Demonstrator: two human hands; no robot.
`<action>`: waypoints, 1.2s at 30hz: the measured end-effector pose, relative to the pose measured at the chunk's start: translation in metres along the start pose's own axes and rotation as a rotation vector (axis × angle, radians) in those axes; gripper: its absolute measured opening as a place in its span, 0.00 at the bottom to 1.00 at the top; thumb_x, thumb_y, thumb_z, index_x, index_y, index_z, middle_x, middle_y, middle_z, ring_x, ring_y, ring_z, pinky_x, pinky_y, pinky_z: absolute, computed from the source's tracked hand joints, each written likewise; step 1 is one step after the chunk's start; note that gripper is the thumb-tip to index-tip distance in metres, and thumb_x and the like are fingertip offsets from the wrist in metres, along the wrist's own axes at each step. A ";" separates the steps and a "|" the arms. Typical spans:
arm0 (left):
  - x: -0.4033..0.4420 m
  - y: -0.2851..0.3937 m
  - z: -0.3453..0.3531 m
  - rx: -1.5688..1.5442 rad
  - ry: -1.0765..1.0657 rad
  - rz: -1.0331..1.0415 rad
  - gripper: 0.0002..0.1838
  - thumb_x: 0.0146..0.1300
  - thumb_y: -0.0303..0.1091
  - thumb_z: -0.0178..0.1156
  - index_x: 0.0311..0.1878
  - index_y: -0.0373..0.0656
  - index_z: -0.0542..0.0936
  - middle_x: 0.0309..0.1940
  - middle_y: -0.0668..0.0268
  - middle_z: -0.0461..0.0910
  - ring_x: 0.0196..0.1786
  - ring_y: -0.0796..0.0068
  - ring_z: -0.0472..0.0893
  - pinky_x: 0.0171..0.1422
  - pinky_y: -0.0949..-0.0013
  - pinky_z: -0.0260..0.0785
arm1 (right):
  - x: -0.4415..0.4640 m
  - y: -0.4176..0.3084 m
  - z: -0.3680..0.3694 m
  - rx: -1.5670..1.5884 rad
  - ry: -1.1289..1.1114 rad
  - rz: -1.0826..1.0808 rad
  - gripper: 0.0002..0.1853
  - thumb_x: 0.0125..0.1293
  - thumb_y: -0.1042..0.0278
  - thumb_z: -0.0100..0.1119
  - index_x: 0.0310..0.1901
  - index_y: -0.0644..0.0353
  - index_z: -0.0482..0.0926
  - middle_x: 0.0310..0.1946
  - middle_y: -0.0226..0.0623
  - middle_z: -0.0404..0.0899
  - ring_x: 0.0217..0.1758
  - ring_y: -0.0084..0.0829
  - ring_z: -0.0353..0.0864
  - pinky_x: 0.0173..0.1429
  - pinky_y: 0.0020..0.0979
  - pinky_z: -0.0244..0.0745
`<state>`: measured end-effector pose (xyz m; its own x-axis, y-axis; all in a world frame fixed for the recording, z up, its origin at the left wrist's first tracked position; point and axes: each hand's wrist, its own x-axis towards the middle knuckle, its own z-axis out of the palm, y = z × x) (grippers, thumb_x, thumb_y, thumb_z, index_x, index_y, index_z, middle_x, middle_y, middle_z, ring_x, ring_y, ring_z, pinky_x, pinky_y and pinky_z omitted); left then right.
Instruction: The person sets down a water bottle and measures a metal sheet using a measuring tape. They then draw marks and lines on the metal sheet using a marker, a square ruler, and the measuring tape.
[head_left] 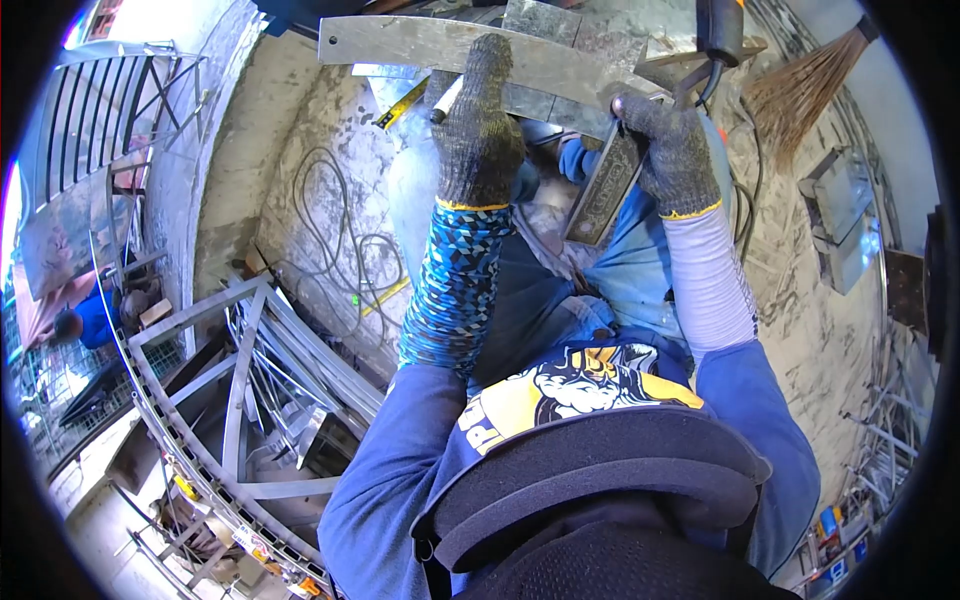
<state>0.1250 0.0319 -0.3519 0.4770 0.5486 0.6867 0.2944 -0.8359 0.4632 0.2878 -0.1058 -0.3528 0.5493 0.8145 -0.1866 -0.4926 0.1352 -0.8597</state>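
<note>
Steel strip (400, 40) up at 12 o'clock. My left hand (478, 140) lies over it, fingers mostly closed, white marker (450, 97) held alongside. My right hand (678, 150) is curled around its end, patterned bar (606, 192) right there. Tape measure (402, 105) at 11, broom (810, 95) at 2.

Gloved hands (480, 135) on metal square (400, 40), yellow tape (403, 106) nearby, straw broom (812, 92).

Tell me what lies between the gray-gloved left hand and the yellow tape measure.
A white, pen-shaped marker, against the left hand, in the head view.
</note>
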 end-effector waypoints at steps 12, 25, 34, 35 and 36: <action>0.005 0.004 -0.004 0.049 0.002 0.053 0.23 0.57 0.22 0.66 0.58 0.34 0.81 0.48 0.46 0.85 0.53 0.44 0.84 0.62 0.52 0.75 | 0.004 0.002 -0.006 0.018 -0.066 0.084 0.19 0.61 0.77 0.66 0.55 0.68 0.79 0.42 0.37 0.85 0.43 0.27 0.86 0.50 0.29 0.84; 0.004 0.001 -0.005 -0.061 -0.071 0.015 0.29 0.57 0.11 0.52 0.65 0.33 0.76 0.52 0.48 0.84 0.53 0.51 0.85 0.58 0.57 0.79 | -0.005 -0.009 0.014 0.162 -0.004 0.041 0.22 0.59 0.80 0.65 0.57 0.69 0.76 0.46 0.42 0.85 0.45 0.32 0.87 0.52 0.31 0.84; 0.007 0.001 -0.014 -0.668 0.067 -0.603 0.19 0.68 0.35 0.57 0.59 0.37 0.78 0.46 0.54 0.83 0.51 0.63 0.83 0.43 0.65 0.77 | -0.003 -0.009 0.015 0.027 0.027 0.020 0.13 0.58 0.75 0.65 0.45 0.69 0.79 0.36 0.34 0.82 0.34 0.24 0.82 0.41 0.26 0.82; 0.007 0.006 -0.028 -0.773 0.041 -0.749 0.20 0.71 0.42 0.58 0.57 0.36 0.78 0.42 0.57 0.83 0.46 0.68 0.83 0.36 0.68 0.75 | -0.001 -0.004 0.007 0.033 0.030 0.018 0.13 0.58 0.75 0.65 0.45 0.69 0.79 0.36 0.34 0.82 0.34 0.24 0.82 0.41 0.26 0.82; 0.007 0.012 -0.041 -0.867 0.026 -0.897 0.23 0.74 0.49 0.58 0.55 0.36 0.78 0.39 0.60 0.83 0.41 0.73 0.83 0.28 0.72 0.73 | 0.004 0.006 -0.007 -0.220 -0.020 -0.093 0.15 0.58 0.74 0.67 0.47 0.66 0.81 0.41 0.39 0.83 0.38 0.29 0.84 0.43 0.29 0.82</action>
<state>0.0982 0.0263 -0.3181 0.3709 0.9270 -0.0564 -0.1398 0.1158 0.9834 0.2919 -0.1060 -0.3617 0.5705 0.8158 -0.0943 -0.2803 0.0855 -0.9561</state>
